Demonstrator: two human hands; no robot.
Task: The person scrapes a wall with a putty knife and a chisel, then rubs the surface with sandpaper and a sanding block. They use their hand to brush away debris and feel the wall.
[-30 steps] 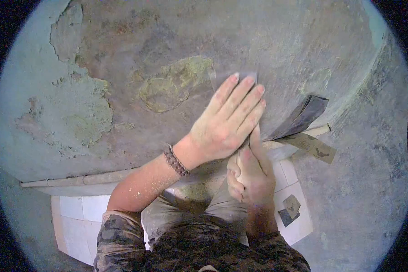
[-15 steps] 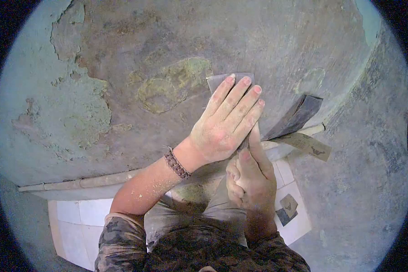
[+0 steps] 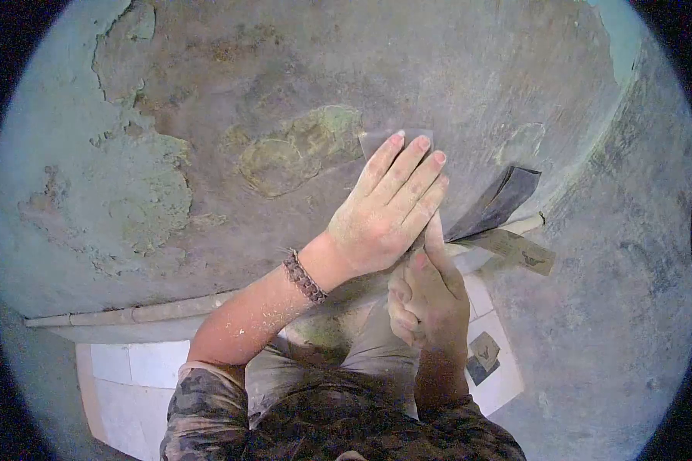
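A scraper with a flat grey blade lies against the worn wall. Flat over the blade rests my left hand, its fingers stretched out toward the blade's edge, hiding most of it. Just below and to the right, my right hand is closed around the handle, which is largely hidden by both hands. Pale dust coats both hands, and a braided bracelet circles my left wrist.
Dark sandpaper strips and a brown-backed piece rest on a narrow ledge along the wall. Smaller sandpaper pieces lie on white tiles. Flaking paint borders bare plaster at left.
Both hands and the scraper sit slightly lower and further right in the picture, while the view itself has shifted a little. Their hold is the same.
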